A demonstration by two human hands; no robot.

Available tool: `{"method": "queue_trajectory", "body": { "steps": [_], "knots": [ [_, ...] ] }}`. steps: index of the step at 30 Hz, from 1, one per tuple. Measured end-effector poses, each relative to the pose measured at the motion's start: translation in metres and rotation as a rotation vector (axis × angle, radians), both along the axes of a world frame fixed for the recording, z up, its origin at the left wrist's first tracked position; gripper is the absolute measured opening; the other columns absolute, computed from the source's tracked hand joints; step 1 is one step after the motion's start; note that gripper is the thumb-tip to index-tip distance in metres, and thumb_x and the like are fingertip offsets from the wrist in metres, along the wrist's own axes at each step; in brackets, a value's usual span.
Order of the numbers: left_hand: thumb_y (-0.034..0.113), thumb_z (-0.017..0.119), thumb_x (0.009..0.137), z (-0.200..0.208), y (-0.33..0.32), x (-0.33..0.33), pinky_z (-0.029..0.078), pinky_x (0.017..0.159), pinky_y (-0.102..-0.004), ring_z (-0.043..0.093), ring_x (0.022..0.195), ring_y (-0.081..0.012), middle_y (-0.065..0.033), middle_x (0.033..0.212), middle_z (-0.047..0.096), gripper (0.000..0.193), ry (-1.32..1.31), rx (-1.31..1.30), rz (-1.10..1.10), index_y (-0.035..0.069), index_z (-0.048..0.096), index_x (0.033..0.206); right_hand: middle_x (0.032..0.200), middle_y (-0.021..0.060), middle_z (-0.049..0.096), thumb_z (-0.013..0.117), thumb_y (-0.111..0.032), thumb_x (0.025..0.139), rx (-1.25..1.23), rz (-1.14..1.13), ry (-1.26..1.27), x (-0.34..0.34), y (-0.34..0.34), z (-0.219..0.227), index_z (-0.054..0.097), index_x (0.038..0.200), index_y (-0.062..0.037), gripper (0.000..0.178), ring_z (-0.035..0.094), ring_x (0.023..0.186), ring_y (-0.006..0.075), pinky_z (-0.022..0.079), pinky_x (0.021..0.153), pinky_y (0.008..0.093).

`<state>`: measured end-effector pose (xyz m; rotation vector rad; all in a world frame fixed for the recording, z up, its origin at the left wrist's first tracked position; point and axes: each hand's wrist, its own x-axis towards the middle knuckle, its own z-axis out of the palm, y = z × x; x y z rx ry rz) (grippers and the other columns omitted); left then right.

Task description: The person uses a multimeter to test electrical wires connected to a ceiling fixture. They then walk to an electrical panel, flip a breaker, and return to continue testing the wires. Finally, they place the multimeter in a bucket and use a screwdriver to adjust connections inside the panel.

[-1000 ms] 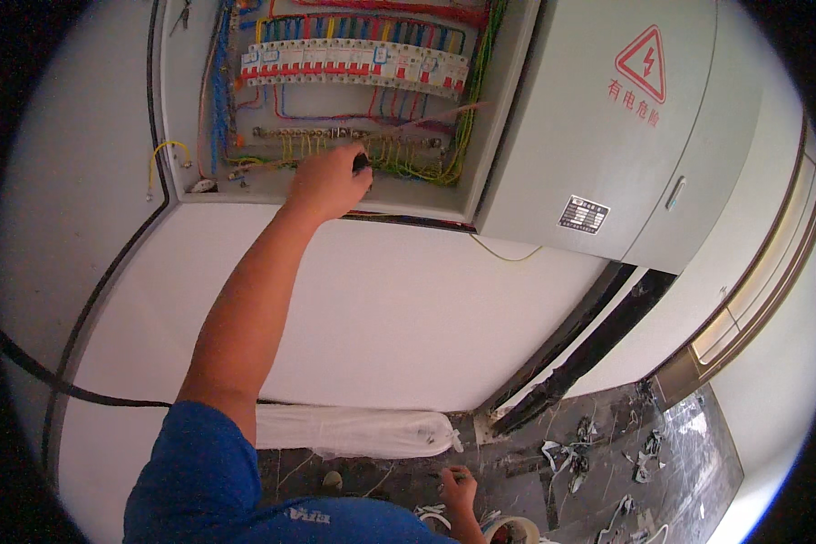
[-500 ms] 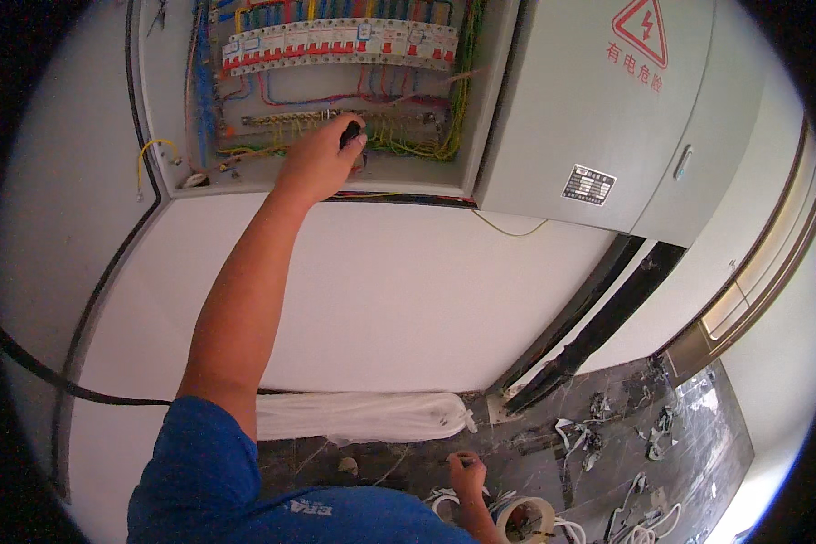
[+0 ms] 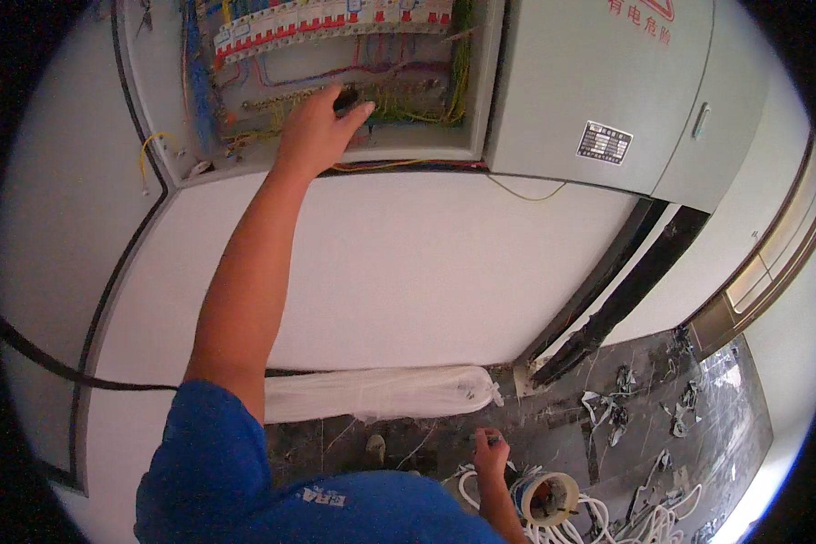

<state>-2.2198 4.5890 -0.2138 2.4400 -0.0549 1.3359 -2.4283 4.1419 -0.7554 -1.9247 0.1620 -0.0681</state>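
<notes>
My left hand [image 3: 315,136] reaches up into a grey electrical cabinet [image 3: 399,156]. Its fingers grip a small black object [image 3: 345,98], perhaps a tool handle, mostly hidden by the hand. The thumb points right, close to a brass terminal bar [image 3: 286,98] with yellow-green wires [image 3: 412,116] below it. Above runs a row of circuit breakers [image 3: 295,25] with red switches. Low on the right, my right hand [image 3: 490,456] hangs away from the cabinet, fingers curled. Something dark shows at its fingertips, too small to name.
The cabinet door [image 3: 626,91] stands open on the right. Black cable runs [image 3: 626,286] drop to the floor. A white wrapped bundle [image 3: 381,394] lies along the wall. Below my right hand are a round tub [image 3: 567,494], white cable coils [image 3: 598,517] and scraps [image 3: 612,408].
The view has tipped downward, so the cabinet sits higher. My left hand stays by the terminal bar, its thumb now stretched further out. My right hand remains low with curled fingers.
</notes>
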Motion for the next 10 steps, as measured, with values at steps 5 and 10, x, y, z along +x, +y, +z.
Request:
{"method": "queue_trajectory", "body": {
  "steps": [5, 10],
  "knots": [
    [0.035, 0.074, 0.094, -0.009, -0.028, -0.035, 0.05, 0.066, -0.0393, 0.061, 0.066, -0.0236, -0.015, 0.072, 0.065, 0.036, -0.093, -0.213, -0.147, 0.0, 0.068, 0.093, 0.066, 0.002, 0.057, 0.068, -0.023, 0.099, 0.342, -0.036, 0.001, 0.003, 0.005, 0.091, 0.063, 0.09, -0.003, 0.022, 0.053, 0.054, 0.0118, 0.043, 0.051, 0.0312],
    [0.026, 0.077, 0.09, -0.092, -0.101, -0.111, 0.047, 0.067, -0.0359, 0.047, 0.066, -0.0163, -0.0118, 0.064, 0.053, 0.031, 0.153, -0.372, -0.326, 0.0, 0.064, 0.08, 0.07, 0.0021, 0.057, 0.069, -0.027, 0.099, 0.663, -0.133, -0.131, 0.007, 0.015, 0.197, 0.062, 0.093, -0.0055, 0.023, 0.054, 0.056, 0.0142, 0.045, 0.05, 0.0351]
  ]
}}
